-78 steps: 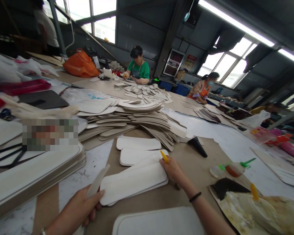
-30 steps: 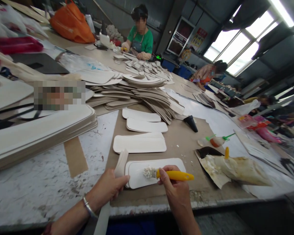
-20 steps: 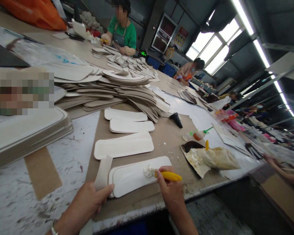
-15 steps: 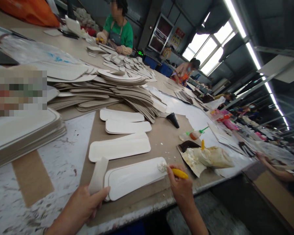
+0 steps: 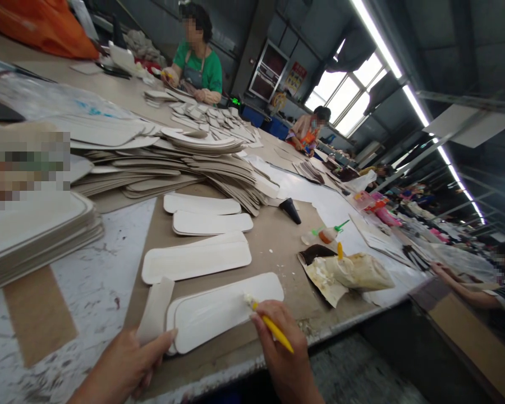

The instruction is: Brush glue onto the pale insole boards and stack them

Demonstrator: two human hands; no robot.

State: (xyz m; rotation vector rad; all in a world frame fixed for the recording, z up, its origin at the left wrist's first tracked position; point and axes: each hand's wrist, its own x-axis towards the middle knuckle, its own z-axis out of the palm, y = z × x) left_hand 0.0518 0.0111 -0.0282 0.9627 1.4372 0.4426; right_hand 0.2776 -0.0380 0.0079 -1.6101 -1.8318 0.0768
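Observation:
My right hand [image 5: 284, 342] is closed round a yellow-handled brush [image 5: 278, 332]. Its whitish, glue-smeared bristles touch the top of a white rounded panel [image 5: 219, 315], which lies on one or more similar pieces. At the panel's left end my left hand [image 5: 137, 353] grips a pale strip [image 5: 155, 308] that stands up tilted from the fingers. The left thumb rests by the edge of the stacked pieces. Beyond them lie a white panel pair [image 5: 197, 258] and, farther back, two shorter white pieces [image 5: 212, 223].
A glue-crusted bag [image 5: 362, 271] with a yellow handle sticking out lies right, near a small bottle [image 5: 329, 233] and a black cone [image 5: 290, 211]. Tall stacks of panels [image 5: 180, 168] fill the back and left. A co-worker in green [image 5: 210, 73] sits across the table.
My right hand has drawn the brush leftward from the panel's right end to nearer its middle. The left hand keeps its hold on the pale strip. The view has shifted slightly.

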